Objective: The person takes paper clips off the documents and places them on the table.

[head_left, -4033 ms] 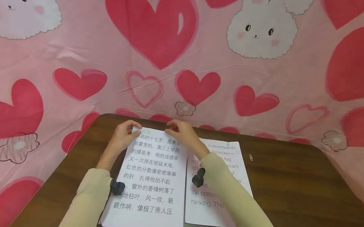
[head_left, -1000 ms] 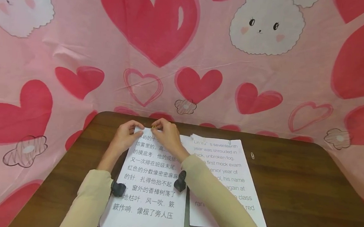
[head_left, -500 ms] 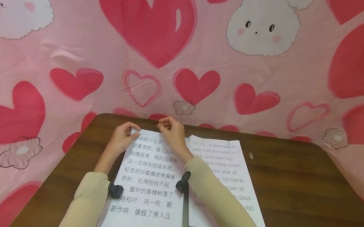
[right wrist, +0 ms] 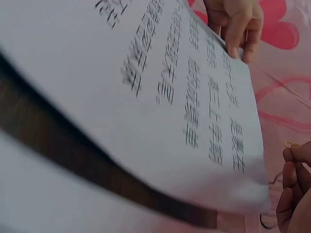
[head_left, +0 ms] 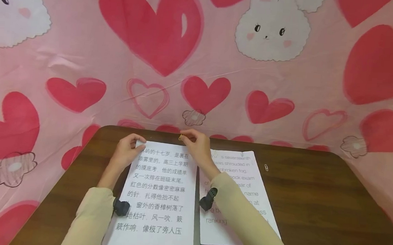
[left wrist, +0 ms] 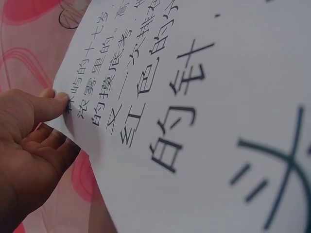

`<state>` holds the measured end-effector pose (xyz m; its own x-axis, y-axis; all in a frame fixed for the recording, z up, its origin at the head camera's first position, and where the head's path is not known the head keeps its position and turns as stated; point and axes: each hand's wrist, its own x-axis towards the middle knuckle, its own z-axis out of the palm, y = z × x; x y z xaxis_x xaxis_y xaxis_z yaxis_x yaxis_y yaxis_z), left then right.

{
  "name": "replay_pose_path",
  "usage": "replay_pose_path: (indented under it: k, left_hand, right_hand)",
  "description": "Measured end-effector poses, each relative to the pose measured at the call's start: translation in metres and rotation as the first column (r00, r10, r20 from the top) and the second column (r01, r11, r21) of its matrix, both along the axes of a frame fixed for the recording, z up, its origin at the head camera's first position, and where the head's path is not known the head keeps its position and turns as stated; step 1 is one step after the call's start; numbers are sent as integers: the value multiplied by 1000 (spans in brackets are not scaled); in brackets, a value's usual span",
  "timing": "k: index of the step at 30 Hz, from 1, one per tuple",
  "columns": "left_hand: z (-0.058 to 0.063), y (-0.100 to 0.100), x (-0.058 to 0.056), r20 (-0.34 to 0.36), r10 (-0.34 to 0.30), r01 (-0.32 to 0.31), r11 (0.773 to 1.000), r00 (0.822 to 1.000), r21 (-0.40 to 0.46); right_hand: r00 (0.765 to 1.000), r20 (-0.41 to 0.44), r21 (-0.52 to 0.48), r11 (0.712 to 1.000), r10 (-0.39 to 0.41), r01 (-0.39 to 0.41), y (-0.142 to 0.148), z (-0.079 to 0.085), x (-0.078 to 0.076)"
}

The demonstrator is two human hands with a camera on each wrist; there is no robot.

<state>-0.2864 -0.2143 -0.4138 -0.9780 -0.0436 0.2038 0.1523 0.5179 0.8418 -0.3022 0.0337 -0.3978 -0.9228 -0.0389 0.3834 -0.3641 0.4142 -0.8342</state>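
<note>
Left grip (head_left: 128, 150) round the corner of one Chinese-printed page (head_left: 157, 200), right grip (head_left: 197, 145) round one yellow paperclip (head_left: 180, 137)

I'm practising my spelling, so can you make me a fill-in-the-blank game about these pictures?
1. The right hand pinches a clip coloured ____.
2. The left hand holds the Chinese page by its top-left ____.
3. The white clip lies to the ____ of the English page.
4. Big red ____ are printed on the pink cloth.

Missing words: yellow; corner; right; hearts

Yellow clip (head_left: 180, 137), white paper (head_left: 158, 198)
</note>
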Motion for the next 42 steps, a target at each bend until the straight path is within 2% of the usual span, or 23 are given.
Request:
replay_pose_path:
  k: [7, 14, 24, 33, 42]
  left_hand:
    - [2, 3, 2, 19, -2, 2, 1000, 1000, 6]
    - [-1, 0, 0, 14, -3, 3, 1000, 1000, 7]
    - [2, 5, 0, 20, 2, -2, 1000, 1000, -11]
    - [3, 8, -1, 32, 10, -9, 1000, 999, -23]
    - [0, 10, -4, 23, -12, 12, 1000, 1000, -1]
  right_hand:
    - [998, 43, 32, 998, -51, 50, 48, 3, 4]
    - [989, 82, 98, 988, -125, 117, 91, -1, 9]
    - [972, 82, 183, 962, -221, 203, 153, -9, 16]
    - [956, 107, 272, 933, -273, 237, 215, -14, 24]
    - [943, 196, 377, 908, -271, 183, 268, -14, 36]
